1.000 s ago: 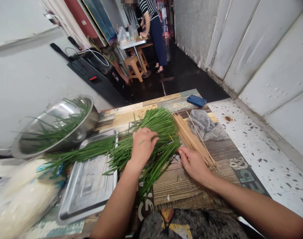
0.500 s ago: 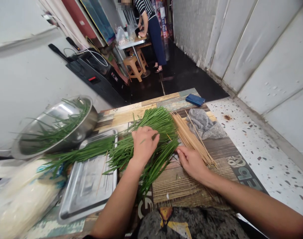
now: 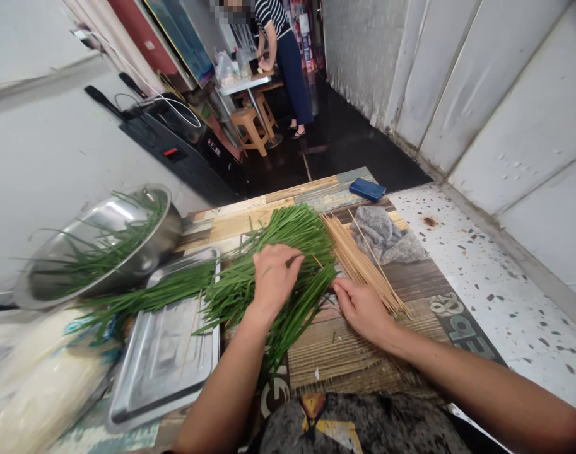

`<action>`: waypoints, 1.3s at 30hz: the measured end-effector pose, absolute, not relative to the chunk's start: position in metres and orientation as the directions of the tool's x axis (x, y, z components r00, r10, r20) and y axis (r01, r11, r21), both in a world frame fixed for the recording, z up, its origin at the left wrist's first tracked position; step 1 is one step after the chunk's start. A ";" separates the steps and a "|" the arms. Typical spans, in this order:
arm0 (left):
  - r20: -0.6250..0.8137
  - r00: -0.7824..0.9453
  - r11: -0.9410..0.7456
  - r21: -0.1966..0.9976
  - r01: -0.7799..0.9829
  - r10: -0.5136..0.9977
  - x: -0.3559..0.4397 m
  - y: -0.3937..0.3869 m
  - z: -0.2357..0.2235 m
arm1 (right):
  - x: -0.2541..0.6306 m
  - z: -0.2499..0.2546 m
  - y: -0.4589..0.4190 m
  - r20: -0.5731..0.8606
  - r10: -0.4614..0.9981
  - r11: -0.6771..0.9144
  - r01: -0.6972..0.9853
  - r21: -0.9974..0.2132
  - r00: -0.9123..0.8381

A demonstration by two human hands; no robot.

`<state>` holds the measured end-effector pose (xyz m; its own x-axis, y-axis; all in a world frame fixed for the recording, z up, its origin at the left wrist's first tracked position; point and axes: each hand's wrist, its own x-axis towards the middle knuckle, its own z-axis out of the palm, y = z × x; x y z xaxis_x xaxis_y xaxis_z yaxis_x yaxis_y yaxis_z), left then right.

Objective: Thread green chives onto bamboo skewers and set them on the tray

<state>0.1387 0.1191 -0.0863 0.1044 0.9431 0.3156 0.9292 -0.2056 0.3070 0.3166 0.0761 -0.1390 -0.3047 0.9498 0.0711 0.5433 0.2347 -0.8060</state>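
A thick pile of long green chives (image 3: 288,243) lies across the patterned table. My left hand (image 3: 274,279) rests on top of the pile, fingers curled and pressing into the stalks. My right hand (image 3: 361,306) sits at the right edge of the chives, fingers pinched together at the cut ends, right beside a heap of thin bamboo skewers (image 3: 358,258). What the right fingers pinch is too small to make out.
A steel tray (image 3: 164,372) with a skewered chive bundle lies at the left, a steel bowl (image 3: 159,243) of chives behind it. A grey cloth (image 3: 387,236) and a blue phone (image 3: 367,188) lie further back. A plastic bag (image 3: 36,391) is near left. A person stands at a far table.
Both hands stay almost in place on the chives; the right hand has edged slightly left toward the stalk ends. The view has shifted a little.
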 end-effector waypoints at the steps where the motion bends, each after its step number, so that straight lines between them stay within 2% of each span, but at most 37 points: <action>1: 0.307 0.101 -0.202 0.318 0.926 0.946 0.139 0.119 -0.086 | 0.317 -0.139 0.076 0.075 0.949 0.237 0.541 -0.807 -0.305; 6: 0.274 0.072 -0.170 0.352 0.921 0.959 0.142 0.120 -0.086 | 0.317 -0.139 0.077 0.086 0.947 0.248 0.533 -0.809 -0.310; 17: 0.301 0.067 -0.186 0.385 0.904 0.951 0.146 0.119 -0.088 | 0.317 -0.139 0.078 0.068 0.949 0.232 0.532 -0.814 -0.309; 39: 0.288 0.140 -0.256 0.415 0.873 0.947 0.143 0.119 -0.088 | 0.317 -0.137 0.078 0.064 0.950 0.227 0.535 -0.813 -0.306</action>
